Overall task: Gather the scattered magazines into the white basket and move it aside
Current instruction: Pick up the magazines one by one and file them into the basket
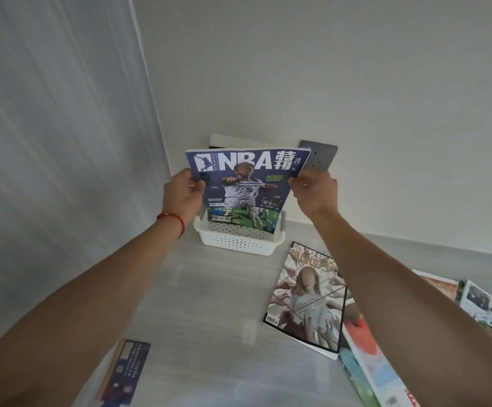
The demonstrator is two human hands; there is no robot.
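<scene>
Gripping the "NBA" magazine [246, 179] edges, left hand [181, 195] and right hand [316, 192] hold it above the white basket [238, 240].

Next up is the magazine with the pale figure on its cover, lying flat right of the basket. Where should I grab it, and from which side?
Probably by the near corner of the pale-figure magazine, coming from the left. It lies flat on the table, and its left edge is bare, while its right edge overlaps the colourful magazines and sits under the right forearm.
</scene>
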